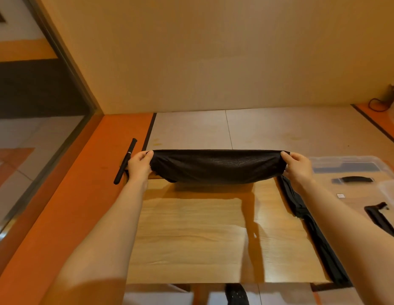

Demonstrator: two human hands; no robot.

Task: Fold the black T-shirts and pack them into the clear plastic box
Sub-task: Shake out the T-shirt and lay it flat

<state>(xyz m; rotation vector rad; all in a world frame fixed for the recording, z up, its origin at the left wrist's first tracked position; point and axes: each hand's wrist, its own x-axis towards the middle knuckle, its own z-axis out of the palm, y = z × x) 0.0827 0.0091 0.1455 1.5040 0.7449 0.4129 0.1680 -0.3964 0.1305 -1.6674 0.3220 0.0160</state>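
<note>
A black T-shirt [216, 167] hangs stretched in the air above the far edge of the wooden table [191, 238]. My left hand [140, 166] pinches its left end and my right hand [298, 167] pinches its right end. More black fabric [315, 234] drapes along the table's right edge. The clear plastic box [354, 170] stands on the floor to the right, beyond my right hand, with dark cloth showing inside it.
A black stick-like object [125, 161] lies on the orange floor strip left of my left hand. A clear lid with a black handle [352, 180] lies by the box. A beige wall rises behind, glass panel at left. A dark shoe [236, 293] shows below the table.
</note>
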